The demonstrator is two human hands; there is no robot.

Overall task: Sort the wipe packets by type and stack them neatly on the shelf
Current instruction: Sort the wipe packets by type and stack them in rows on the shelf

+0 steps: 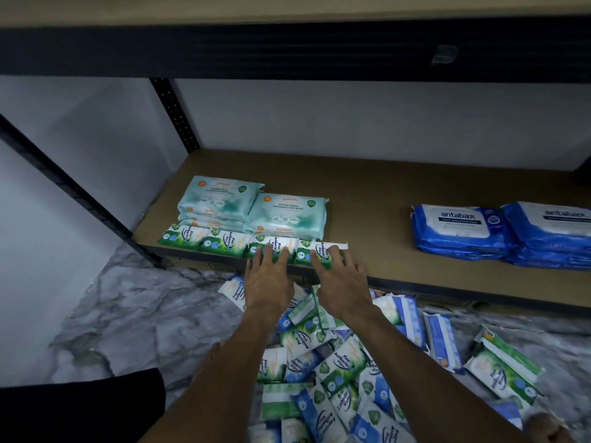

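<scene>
A row of green pine wipe packets (204,241) lies along the front edge of the brown shelf (377,225). My left hand (268,276) rests with straight fingers on the third packet (281,246). My right hand (342,276) lies with spread fingers on the rightmost packet (316,252), which overhangs the edge a little. Behind the row stand two stacks of pale teal fragrance-free packets (252,209). Two stacks of blue antabax packets (499,231) sit at the shelf's right. A loose heap of green and blue packets (351,372) covers the floor below my arms.
A black shelf post (174,113) stands at the back left and a dark beam (287,49) of the upper shelf crosses overhead. Grey marbled floor (137,314) spreads to the left. White walls close the back and left.
</scene>
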